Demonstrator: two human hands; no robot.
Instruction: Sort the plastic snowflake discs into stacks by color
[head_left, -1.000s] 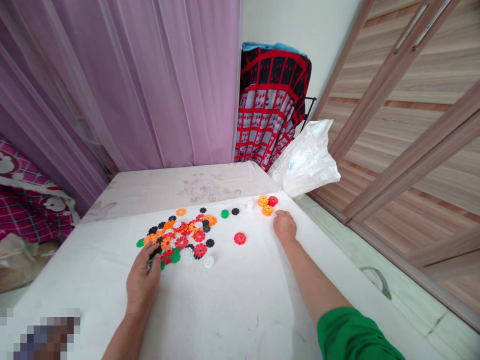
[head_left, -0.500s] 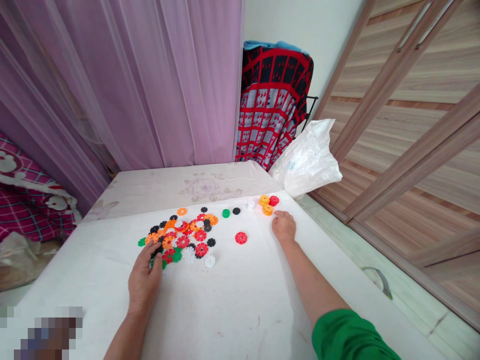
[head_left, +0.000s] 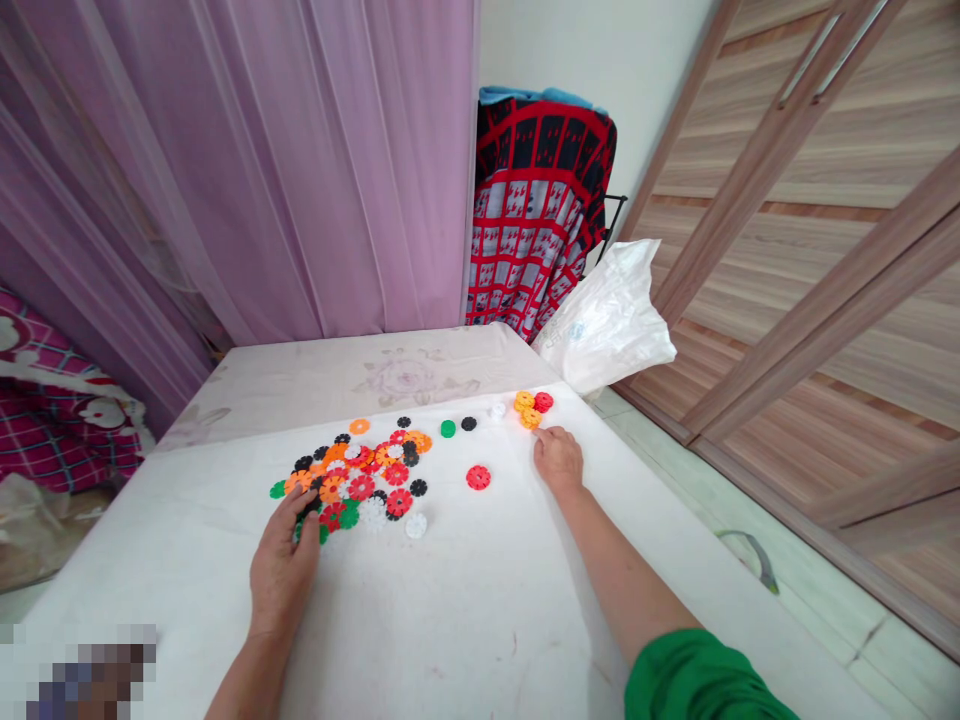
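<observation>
head cam: l hand (head_left: 283,565) hides some discs (head_left: 361,487), r hand (head_left: 559,459) palm unseen, can't tell either grip.

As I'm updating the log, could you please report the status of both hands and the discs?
Left hand at edge of mixed disc pile. Right hand beside yellow discs, contact unclear. Single red disc between pile and right hand.

Notched discs (head_left: 361,487) of smooth-looking plastic with a low sheen are spread on a table (head_left: 150,560) covered in matt, lightly creased cloth (head_left: 450,610). By its far right corner, a crinkled, glossy plastic bag (head_left: 607,315) is seen. Beyond the far edge, soft folds are formed by a fabric curtain (head_left: 337,170); beyond the right edge, wood-grained doors (head_left: 810,260) are fitted with smooth metal handles (head_left: 852,48).
</observation>
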